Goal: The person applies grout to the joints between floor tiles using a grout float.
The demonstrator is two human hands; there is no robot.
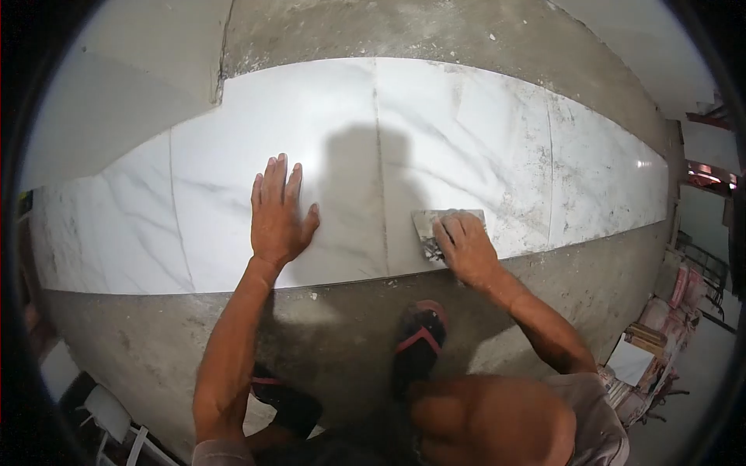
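My left hand (280,221) lies flat with its fingers stretched out on a white marbled tile (225,225). A thin joint runs between this tile and the smudged one (443,140) to its right. My right hand (464,242) is closed on a flat grey scraper (430,227), whose wide edge rests on the right tile near its front edge. Part of the scraper is hidden under my fingers. Grey smears mark the tiles further right.
Bare concrete floor (342,311) lies in front of the tile row, with my sandalled foot (420,338) on it. A wall corner (219,89) stands behind at left. Stacked boxes (657,334) are at right, a white chair (109,412) at lower left.
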